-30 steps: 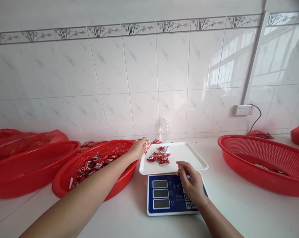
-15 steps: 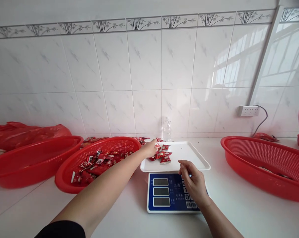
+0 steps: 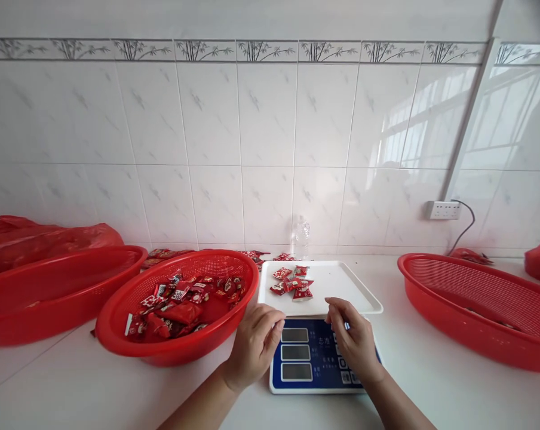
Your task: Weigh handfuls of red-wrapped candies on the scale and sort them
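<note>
My left hand (image 3: 257, 343) is loosely closed beside the left edge of a blue-and-white digital scale (image 3: 319, 358), with nothing showing in its fingers. Over the scale's keypad hovers my right hand (image 3: 353, 337), its fingers curled and also without anything visible in them. Behind the hands is the scale's white tray (image 3: 341, 286). Several small red wrapped snack packets (image 3: 292, 283) lie in a loose cluster on its left half. The scale's three display windows (image 3: 295, 353) look dark. To the left, a red plastic basket (image 3: 113, 334) holds many similar packets.
Another red basket (image 3: 59, 310) stands at the far left, with red plastic bags (image 3: 50, 242) behind it. At the right is a third red basket (image 3: 471, 340). A clear bottle (image 3: 302, 236) and loose packets (image 3: 255, 257) are by the tiled wall, below a power socket (image 3: 444, 210).
My left hand has come back from the tray to the scale's left side, leaving a packet on the cluster. My right hand stays over the keypad. The view has shifted slightly.
</note>
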